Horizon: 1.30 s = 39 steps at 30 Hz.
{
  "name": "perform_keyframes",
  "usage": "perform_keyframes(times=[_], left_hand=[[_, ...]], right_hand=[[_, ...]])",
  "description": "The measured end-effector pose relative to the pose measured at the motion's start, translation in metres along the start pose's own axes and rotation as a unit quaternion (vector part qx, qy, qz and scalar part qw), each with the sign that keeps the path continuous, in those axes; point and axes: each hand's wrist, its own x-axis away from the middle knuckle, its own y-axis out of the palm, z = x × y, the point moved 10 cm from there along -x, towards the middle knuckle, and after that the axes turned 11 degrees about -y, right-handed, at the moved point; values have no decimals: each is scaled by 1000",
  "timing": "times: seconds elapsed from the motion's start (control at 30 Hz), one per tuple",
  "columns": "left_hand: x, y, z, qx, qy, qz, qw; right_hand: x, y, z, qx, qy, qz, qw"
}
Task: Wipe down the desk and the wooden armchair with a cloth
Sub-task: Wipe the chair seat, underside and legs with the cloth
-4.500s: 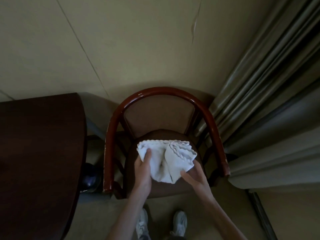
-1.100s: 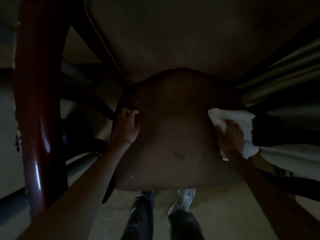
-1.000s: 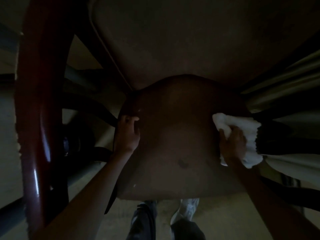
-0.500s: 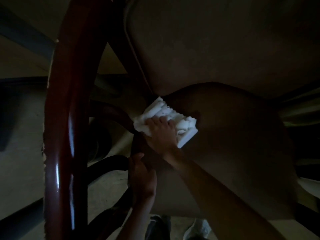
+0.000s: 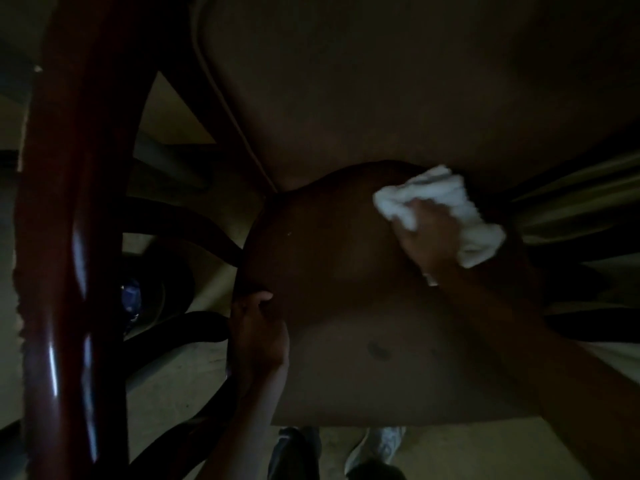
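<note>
The view is dark & very close above the armchair (image 5: 69, 271); its glossy red-brown arm rail runs down the left side. The right grip (image 5: 429, 237), a bare hand, lies on the white cloth (image 5: 464, 216) w/ fingers curved over the bunched fabric, pressing it down on the seat (image 5: 346, 306). The cloth is at the rear right part of the seat, just beside the padded backrest (image 5: 415, 81), & it sticks out from under the hand on both sides. The left grip (image 5: 258, 330) holds the left edge of the seat, thumb on top; the other fingers go over the edge & I cannot see them well. Betw. the two hands the brown cushion has a small dark spot (image 5: 377, 348) near the front. At right, behind the cloth, hang folds of a curtain (image 5: 571, 202). Below the seat's front edge: carpet floor (image 5: 173, 393), a light shoe (image 5: 377, 448) & a dark trouser leg (image 5: 294, 455).
</note>
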Motion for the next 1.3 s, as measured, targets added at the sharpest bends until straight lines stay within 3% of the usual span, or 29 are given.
perform_keyframes(times=[0.03, 0.13, 0.2, 0.27, 0.43, 0.5, 0.57, 0.6, 0.67, 0.7, 0.73, 0.77, 0.8, 0.93, 1.03, 1.07, 1.1, 1.17, 1.2, 1.23, 1.3], left_hand=[[2, -4, -3, 34, -23, 11, 999], [4, -16, -8, 139, -79, 40, 986], [5, -24, -14, 172, -118, 54, 976], [7, -21, -14, 171, -124, 45, 976], [4, -10, -18, 139, -125, 22, 982], [3, -12, -20, 146, -130, 20, 981], [1, -12, -24, 167, -130, 12, 977], [1, -12, -24, 178, -132, 9, 975], [-1, -9, -26, 197, -142, 9, 970], [-2, -8, -27, 206, -153, 7, 967], [-1, -7, -26, 209, -162, 5, 964], [0, -7, -26, 213, -168, 4, 963], [1, -8, -25, 217, -169, 2, 962], [3, -9, -27, 201, -174, -10, 964], [1, -11, -39, 220, -205, 3, 954], [5, -12, -45, 217, -222, 10, 951], [8, -11, -49, 218, -227, 18, 949], [15, -10, -50, 230, -222, 37, 947], [17, -10, -49, 234, -222, 45, 945], [19, -7, -48, 239, -223, 51, 944], [21, -2, -47, 245, -232, 40, 940]], right_hand=[[4, 7, -34, -7, -30, 3, 1000], [12, 46, -148, -70, -138, -117, 981], [13, 53, -194, -76, -208, -138, 965], [-5, 52, -190, -40, -213, -128, 968], [-42, 47, -160, -30, -78, -122, 989], [-11, 45, -186, -43, -122, -130, 983], [49, 52, -219, -73, -220, -183, 955], [64, 61, -221, -62, -230, -216, 947], [37, 69, -180, -99, -69, -224, 967], [9, 60, -149, -44, 31, -219, 974], [-17, 55, -139, 29, 32, -199, 979], [-42, 59, -139, 45, -23, -154, 987], [-51, 59, -148, -7, -82, -158, 984], [-13, 55, -173, -44, -125, -162, 978], [77, 79, -235, -75, -281, -303, 907], [90, 85, -237, -55, -285, -324, 901], [82, 91, -227, -15, -234, -302, 924], [38, 79, -184, 59, -54, -262, 962], [16, 77, -180, 82, -92, -214, 969], [-1, 78, -180, 21, -164, -206, 964], [-33, 51, -161, -7, -190, -199, 961]])
